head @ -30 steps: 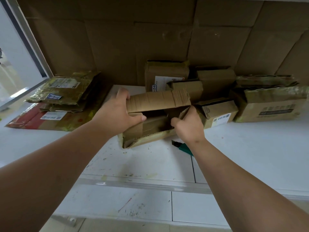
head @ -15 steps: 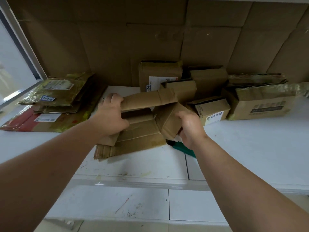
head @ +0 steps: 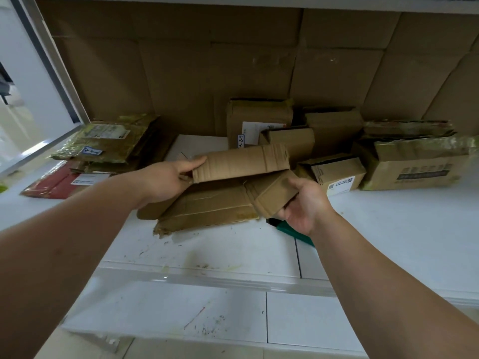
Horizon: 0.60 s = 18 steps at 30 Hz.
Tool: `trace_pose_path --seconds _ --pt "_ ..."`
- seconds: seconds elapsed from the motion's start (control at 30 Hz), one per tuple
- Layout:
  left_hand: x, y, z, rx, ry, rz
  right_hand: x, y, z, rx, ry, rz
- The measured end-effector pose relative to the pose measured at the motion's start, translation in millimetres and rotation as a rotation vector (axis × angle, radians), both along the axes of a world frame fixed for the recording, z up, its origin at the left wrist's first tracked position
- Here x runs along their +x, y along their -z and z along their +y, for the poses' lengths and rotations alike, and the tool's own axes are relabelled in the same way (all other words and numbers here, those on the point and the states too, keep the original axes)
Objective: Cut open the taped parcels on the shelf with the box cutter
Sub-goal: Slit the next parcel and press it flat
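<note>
A cut-open brown cardboard parcel (head: 212, 203) lies spread nearly flat on the white shelf (head: 388, 229). My left hand (head: 168, 180) grips the left end of its raised top flap. My right hand (head: 303, 203) holds the folded right flap from below, fingers curled round it. The green box cutter (head: 290, 230) lies on the shelf under my right wrist, mostly hidden. More taped parcels stand behind: a tall one (head: 259, 120), a small labelled one (head: 337, 174) and a large one (head: 414, 167) at the right.
A stack of flattened packages (head: 108, 141) and a red envelope (head: 54, 182) lies at the left of the shelf. Cardboard sheets (head: 259, 60) line the back wall. A lower white shelf (head: 181, 309) juts out below.
The parcel has gone from a box shape to nearly flat. My hands pulled its flaps apart, the left one lifting the top flap, the right one turning palm up under the right flap.
</note>
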<state>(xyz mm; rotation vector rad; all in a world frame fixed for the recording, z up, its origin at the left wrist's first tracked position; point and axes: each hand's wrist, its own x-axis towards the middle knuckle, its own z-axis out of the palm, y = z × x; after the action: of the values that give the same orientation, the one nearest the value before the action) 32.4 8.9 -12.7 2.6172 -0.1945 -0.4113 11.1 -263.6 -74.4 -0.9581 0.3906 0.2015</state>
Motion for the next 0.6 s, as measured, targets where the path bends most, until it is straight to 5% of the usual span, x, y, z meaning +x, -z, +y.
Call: trace_pose_path --seconds 0.2,0.4,0.5,0.6 --pt "-10 19 -11 0.309 0.163 0.006 -7 0 -1 -0.132 -0.098 0.078" --pt "-7 33 -9 0.258 0.086 -0.062 -12 3 -15 -1.196 -0.111 0.069" --pt "-4 41 -7 0.318 0.171 0.013 -31 9 -23 -1.480 -0.454 -0.016" --pt "-6 54 -9 0.440 0.300 0.071 -36 17 -30 -1.729 -0.564 -0.066"
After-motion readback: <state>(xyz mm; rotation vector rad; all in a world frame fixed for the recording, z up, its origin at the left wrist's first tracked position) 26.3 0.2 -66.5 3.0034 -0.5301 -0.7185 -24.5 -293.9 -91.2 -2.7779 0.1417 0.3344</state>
